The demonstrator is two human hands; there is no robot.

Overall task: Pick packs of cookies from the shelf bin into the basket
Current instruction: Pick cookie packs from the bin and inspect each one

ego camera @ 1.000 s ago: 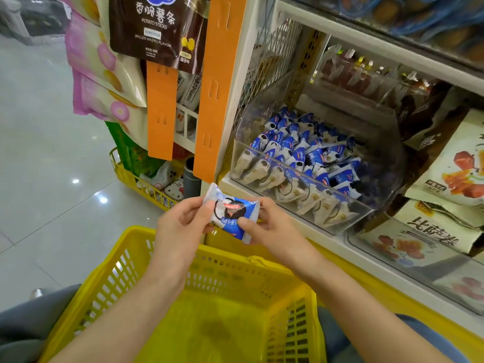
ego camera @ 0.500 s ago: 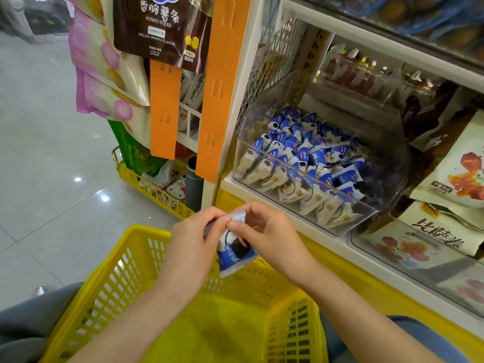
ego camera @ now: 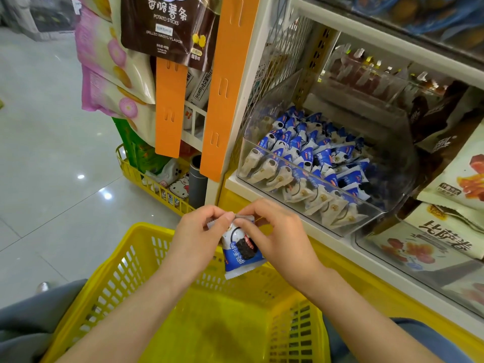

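Note:
A blue-and-white cookie pack (ego camera: 241,254) hangs upright above the far rim of the yellow basket (ego camera: 125,271). My left hand (ego camera: 196,239) and my right hand (ego camera: 277,237) both pinch its top seam, fingertips almost touching. The basket's floor shows nothing in it. To the upper right, a clear plastic shelf bin (ego camera: 264,111) holds several more of the same cookie packs (ego camera: 309,163) in rows.
Orange hanging strips (ego camera: 225,82) and snack bags (ego camera: 112,74) hang left of the shelf. A second yellow basket (ego camera: 146,179) with small goods stands on the tiled floor. Other snack bags (ego camera: 442,244) fill bins to the right. My grey-clad knees flank the basket.
The pack turned from lying flat between my hands to hanging upright. Both hands moved together onto its top seam and came down toward the basket.

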